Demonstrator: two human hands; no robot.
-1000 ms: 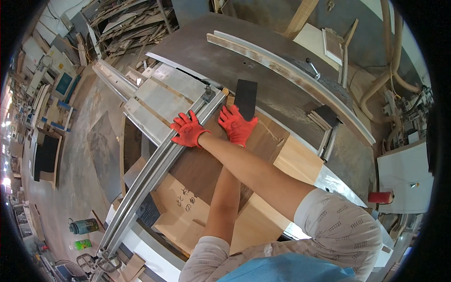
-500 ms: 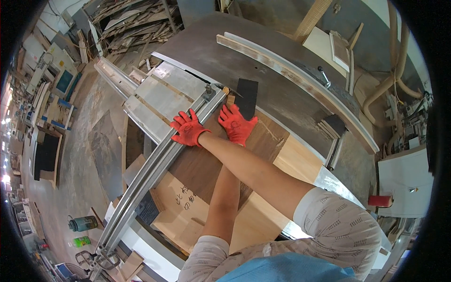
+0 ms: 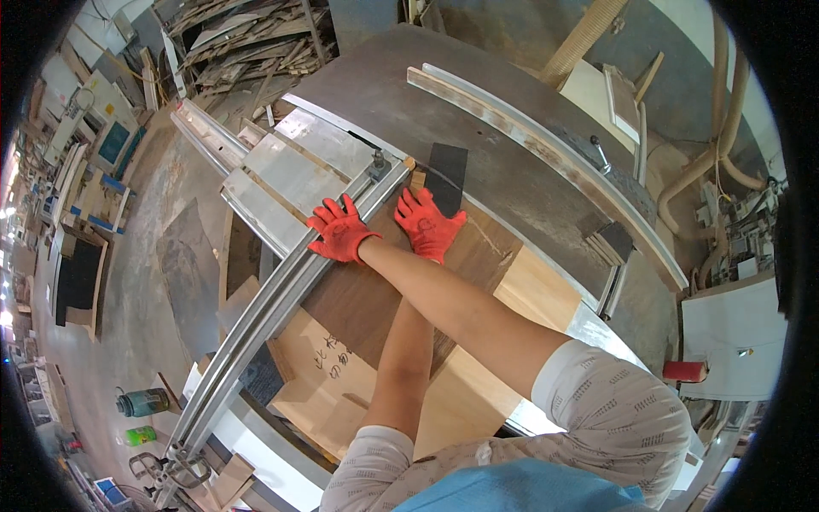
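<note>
My forearms cross, the right over the left. In a red glove, my right hand (image 3: 339,232) lies on the long metal fence rail (image 3: 286,277) with its fingers spread. My left hand (image 3: 428,226), gloved alike, presses flat on a dark brown wood-grain board (image 3: 358,303), fingers stretched forward. The board lies against the rail, on top of paler wooden boards (image 3: 478,380). Just past my left fingertips are a small wooden block (image 3: 417,180) and a black rectangular piece (image 3: 446,171). Neither hand wraps round anything; the palms' undersides are hidden.
A dark machine table (image 3: 358,81) extends ahead, with a long straight fence (image 3: 520,128) across it. A slotted metal sliding table (image 3: 294,166) is beyond the rail. Scrap wood (image 3: 256,51) is piled at the back left. Bottles (image 3: 143,403) stand at the lower left.
The view has shifted slightly, so the machine table and far fence appear a little farther right. Both hands keep nearly the same places on the rail and the board.
</note>
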